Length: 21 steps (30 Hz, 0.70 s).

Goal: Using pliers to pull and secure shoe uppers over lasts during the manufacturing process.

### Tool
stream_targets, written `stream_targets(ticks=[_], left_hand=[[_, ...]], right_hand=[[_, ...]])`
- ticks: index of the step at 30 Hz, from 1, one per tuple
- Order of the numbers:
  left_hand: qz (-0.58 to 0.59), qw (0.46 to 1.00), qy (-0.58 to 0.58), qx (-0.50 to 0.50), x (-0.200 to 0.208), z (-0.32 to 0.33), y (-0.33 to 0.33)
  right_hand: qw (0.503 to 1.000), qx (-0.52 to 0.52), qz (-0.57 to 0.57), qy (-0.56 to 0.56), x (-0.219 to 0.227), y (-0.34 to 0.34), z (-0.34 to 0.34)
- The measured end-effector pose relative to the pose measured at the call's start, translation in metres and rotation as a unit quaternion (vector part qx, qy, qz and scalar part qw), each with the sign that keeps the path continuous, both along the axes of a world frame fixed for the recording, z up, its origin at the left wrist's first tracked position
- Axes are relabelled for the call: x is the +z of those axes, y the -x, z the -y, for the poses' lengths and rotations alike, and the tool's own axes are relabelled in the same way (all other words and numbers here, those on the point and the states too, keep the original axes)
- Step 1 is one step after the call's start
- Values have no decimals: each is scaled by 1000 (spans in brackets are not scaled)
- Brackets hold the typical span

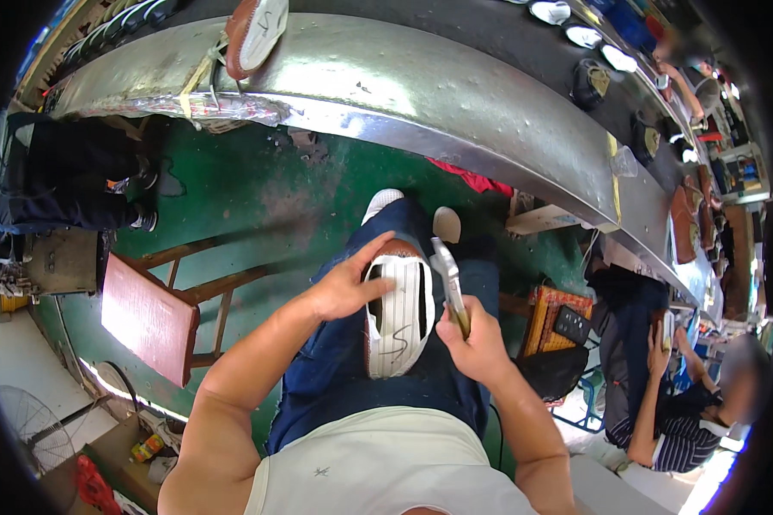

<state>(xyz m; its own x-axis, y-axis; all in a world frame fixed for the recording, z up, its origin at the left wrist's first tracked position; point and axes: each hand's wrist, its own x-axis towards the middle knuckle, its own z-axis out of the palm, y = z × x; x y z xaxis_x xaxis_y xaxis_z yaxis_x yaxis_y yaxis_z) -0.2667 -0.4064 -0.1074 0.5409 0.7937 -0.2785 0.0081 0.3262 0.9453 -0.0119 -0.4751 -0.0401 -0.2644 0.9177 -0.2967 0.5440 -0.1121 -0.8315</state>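
Note:
A brown shoe upper on a last [401,330] lies underside up across my lap, with a white bottom, lengthwise lines and a dark pen mark. My left hand [349,287] holds it from its left side, with one digit stretched toward the brown toe end and other fingertips lying over the white bottom. Just right of the shoe, my right hand [477,342] is closed round the handle of a metal hand tool [448,273] that looks like pliers. Its silver head points away from me and appears apart from the shoe.
A metal-edged conveyor bench [352,77] curves across the front, carrying another brown shoe [256,39]. A wooden stool [150,318] stands left on the green floor. At right are a chair with a black cushion [554,373] and a seated co-worker [683,429]; another person's legs [69,176] show far left.

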Motion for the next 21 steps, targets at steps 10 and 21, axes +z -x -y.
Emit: stream_targets(ticks=[10, 21], left_hand=[[-100, 984, 4, 149, -3, 111, -29], [-6, 972, 160, -172, -17, 92, -87]], right_hand=[[980, -108, -105, 129, -56, -4, 62], [963, -219, -78, 133, -78, -98, 130]])
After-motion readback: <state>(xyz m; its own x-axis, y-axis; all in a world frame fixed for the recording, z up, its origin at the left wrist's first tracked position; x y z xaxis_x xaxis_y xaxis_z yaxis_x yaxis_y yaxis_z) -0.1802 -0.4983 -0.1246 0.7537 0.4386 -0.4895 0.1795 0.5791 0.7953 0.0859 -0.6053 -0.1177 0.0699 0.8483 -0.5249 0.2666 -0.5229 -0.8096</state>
